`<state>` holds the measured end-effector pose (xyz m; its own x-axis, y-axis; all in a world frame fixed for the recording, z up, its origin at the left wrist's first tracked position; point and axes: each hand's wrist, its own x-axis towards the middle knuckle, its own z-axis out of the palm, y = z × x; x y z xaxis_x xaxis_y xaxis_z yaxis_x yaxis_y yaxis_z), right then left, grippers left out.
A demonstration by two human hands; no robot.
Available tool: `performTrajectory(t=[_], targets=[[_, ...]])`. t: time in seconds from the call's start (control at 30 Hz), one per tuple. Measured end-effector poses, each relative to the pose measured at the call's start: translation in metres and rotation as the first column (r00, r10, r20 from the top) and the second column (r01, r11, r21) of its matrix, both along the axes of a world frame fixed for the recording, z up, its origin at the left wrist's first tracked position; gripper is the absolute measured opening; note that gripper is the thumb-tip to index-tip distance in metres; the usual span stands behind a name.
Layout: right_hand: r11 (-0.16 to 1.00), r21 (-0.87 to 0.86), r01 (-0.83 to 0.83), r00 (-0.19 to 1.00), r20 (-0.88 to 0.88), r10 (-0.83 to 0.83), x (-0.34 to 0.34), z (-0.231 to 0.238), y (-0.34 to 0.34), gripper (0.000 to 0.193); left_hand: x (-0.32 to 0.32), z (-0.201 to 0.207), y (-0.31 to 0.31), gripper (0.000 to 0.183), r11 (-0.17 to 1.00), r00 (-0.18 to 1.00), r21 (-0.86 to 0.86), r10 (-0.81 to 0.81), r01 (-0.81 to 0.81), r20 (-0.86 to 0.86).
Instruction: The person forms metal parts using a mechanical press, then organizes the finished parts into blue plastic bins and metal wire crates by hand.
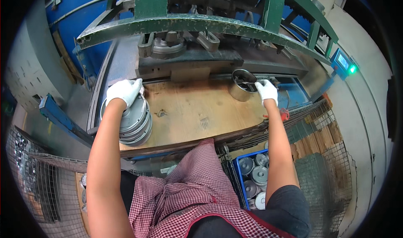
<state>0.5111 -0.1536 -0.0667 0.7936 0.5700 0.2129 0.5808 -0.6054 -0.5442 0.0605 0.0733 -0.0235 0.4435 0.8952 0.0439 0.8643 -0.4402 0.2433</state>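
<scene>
My left hand [124,92], in a white glove, is at the far edge of a stack of round grey metal discs [133,126]. Its fingers are closed on the top metal disc [135,112], partly covering it. Over to the right, my white-gloved right hand [266,91] is at the rim of a metal can [241,93]. Dark pieces [245,82] show inside the can. The right fingers are pressed together at the rim; what they pinch is too small to tell. Both stack and can stand on a wooden board [189,110].
Beyond the board is a machine bed [189,61] carrying a round metal die [168,49], under a green frame [155,24]. A control panel [343,62] glows at right. Below the board, a blue crate [240,177] holds several round metal parts. Wire mesh [336,170] flanks me.
</scene>
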Motion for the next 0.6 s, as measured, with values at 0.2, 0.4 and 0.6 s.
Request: performTrajectory(t=[0.2,0.4,0.6], targets=[[0.972,-0.233,-0.029,0.995,0.088,0.050,-0.016,0.027,0.020,0.046,-0.005,0.008,-0.002,0.053,0.995,0.999,-0.095,0.027,-0.029,-0.018],[0.997,0.000,0.079,0.995,0.068,-0.079,-0.012,0.012,0.011,0.044,0.000,0.005,-0.002,0.052,0.999,0.999,-0.029,0.046,-0.046,-0.026],[0.995,-0.100,0.004,0.984,0.178,0.014,-0.036,-0.011,-0.001,0.046,-0.006,0.000,0.001,0.054,0.997,0.999,-0.067,0.038,-0.039,-0.013]])
